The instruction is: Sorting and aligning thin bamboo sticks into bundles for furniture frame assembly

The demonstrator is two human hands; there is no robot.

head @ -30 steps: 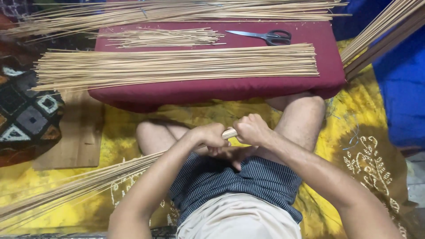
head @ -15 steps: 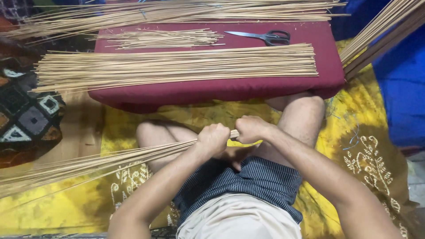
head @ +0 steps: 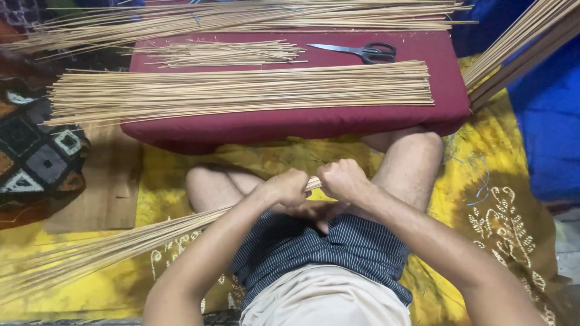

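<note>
I sit cross-legged with both fists closed around one end of a bundle of thin pale sticks (head: 115,244). My left hand (head: 287,187) and my right hand (head: 341,178) grip it side by side above my lap. The bundle fans out low to the left across the yellow cloth (head: 483,199). In front of me a dark red cushion (head: 290,124) carries a long flat row of sticks (head: 241,90), a smaller loose pile of short sticks (head: 223,53) and black-handled scissors (head: 362,51).
More long sticks (head: 241,15) lie beyond the cushion, and another sheaf (head: 519,45) slants in at the upper right over blue fabric (head: 544,127). A patterned cushion (head: 36,151) and a wooden board (head: 103,193) sit at the left.
The free end of the held bundle has swung upward on the left, so the sticks lie flatter across the cloth. My hands have shifted slightly but keep their grip.
</note>
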